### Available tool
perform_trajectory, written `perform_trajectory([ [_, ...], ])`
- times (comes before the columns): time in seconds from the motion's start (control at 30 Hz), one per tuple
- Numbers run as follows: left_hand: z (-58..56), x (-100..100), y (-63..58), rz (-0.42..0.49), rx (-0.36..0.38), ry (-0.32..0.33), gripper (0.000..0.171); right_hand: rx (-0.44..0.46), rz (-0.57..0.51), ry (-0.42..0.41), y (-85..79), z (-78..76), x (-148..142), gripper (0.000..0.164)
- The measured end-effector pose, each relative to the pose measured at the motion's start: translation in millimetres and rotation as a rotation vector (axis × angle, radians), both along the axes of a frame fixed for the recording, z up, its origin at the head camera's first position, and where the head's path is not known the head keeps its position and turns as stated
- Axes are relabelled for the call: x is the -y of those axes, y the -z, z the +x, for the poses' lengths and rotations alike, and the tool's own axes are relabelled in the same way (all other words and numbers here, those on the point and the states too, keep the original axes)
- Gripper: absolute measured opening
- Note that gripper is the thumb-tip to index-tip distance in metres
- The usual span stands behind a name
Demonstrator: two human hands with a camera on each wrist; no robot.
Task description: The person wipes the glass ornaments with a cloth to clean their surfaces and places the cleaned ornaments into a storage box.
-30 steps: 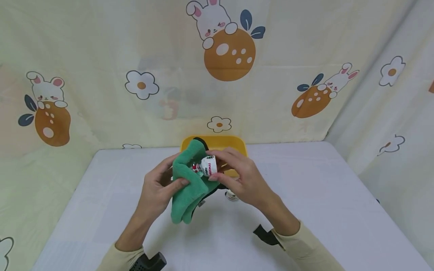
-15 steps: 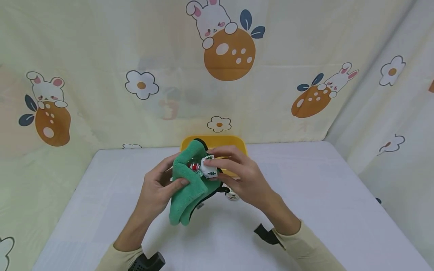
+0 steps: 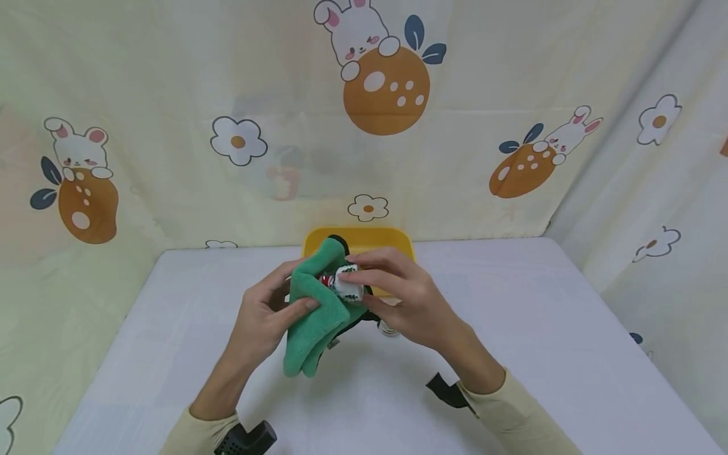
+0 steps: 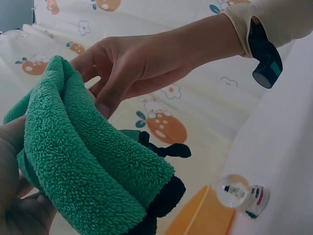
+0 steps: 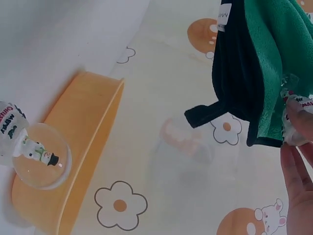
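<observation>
My left hand (image 3: 266,317) grips a folded green towel (image 3: 315,335) with black edging, thumb on top. Nestled in the towel's fold is a small snow globe (image 3: 348,289) with a white printed base and something red inside. Its clear dome is mostly covered by the cloth. The fingers and thumb of my right hand (image 3: 408,294) hold that base from the right. In the right wrist view the same base (image 5: 296,122) shows lettering. A second snow globe (image 5: 41,149), with a snowman inside, stands on the table, partly hidden below my right hand in the head view.
Behind my hands a yellow plastic tub (image 3: 364,235) stands at the table's back edge, with the second globe close in front of it. A white cloth covers the table (image 3: 512,316). Printed curtains (image 3: 483,76) hang behind and at the sides.
The globe's base has turned in my right fingers: red lettering faced up a second ago, then a green tree print, now mostly white. My left hand and the towel have barely moved.
</observation>
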State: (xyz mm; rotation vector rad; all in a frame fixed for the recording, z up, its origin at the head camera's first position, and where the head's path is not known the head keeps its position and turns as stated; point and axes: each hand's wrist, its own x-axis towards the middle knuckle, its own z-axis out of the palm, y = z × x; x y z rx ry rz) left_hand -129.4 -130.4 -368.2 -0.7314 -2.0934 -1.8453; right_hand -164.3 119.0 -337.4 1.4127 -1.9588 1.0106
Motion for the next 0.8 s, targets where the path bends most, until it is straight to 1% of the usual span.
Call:
perform_trajectory([
  [0.13, -0.8, 2.3, 0.1, 0.009, -0.016, 0.012, 0.056, 0.058, -0.014, -0.008, 0.9, 0.5, 2.0, 0.052],
  [0.33, -2.2, 4.3, -0.9, 0.022, -0.056, 0.041, 0.057, 0.147, -0.027, -0.010, 0.9, 0.5, 4.0, 0.058],
  [0.43, -2.6, 4.7, -1.6, 0.026, -0.067, 0.044, 0.057, 0.183, -0.019, -0.006, 0.0, 0.4, 4.2, 0.060],
  [0.53, -2.6, 5.0, -2.0, 0.024, -0.065, 0.041, 0.058, 0.208, -0.007, 0.003, -1.2, 0.5, 4.0, 0.058],
  [0.6, -2.2, 4.7, -2.2, 0.019, -0.067, 0.040, 0.057, 0.210, -0.001, 0.012, -1.3, 0.4, 3.9, 0.056],
  [0.7, -1.7, 3.6, -3.1, 0.023, -0.077, 0.056, 0.056, 0.209, 0.000, 0.042, -0.4, 0.1, 4.1, 0.050],
  [0.8, -1.4, 1.4, -3.3, 0.030, -0.087, 0.073, 0.055, 0.230, -0.008, 0.076, 0.1, 0.5, 4.1, 0.043],
])
